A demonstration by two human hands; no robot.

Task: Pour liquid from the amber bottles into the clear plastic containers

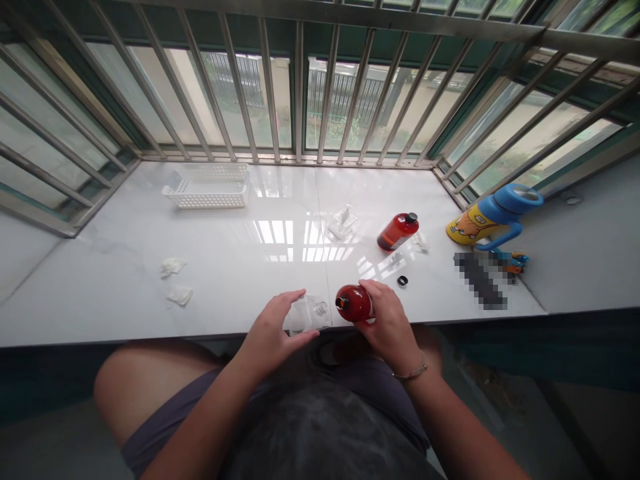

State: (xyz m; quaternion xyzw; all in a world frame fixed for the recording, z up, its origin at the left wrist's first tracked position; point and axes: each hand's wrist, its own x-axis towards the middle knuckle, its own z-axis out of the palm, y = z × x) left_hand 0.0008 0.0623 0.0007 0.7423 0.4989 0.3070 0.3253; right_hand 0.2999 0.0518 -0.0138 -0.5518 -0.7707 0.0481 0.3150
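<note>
My left hand [273, 327] is curved around a clear, open-necked bottle [304, 313] at the counter's front edge, thumb on the near side and fingers on the far side. Just right of it, my right hand [387, 320] grips a reddish-brown bottle [353, 303], tilted so its uncapped mouth points left towards the clear one. The two bottles are apart. A small black cap [403, 281] lies on the counter beyond my right hand. Further back lies a clear pump head [345, 223], its details hard to make out.
Another reddish-brown bottle [398, 232], with its black cap on, stands at the back right. Beyond it are a blue-and-yellow flask [483, 217] and a blurred dark object [480, 280]. A white basket [207, 193] sits at the back left, with crumpled tissues [179, 295] nearer. Metal bars [299, 93] line the window.
</note>
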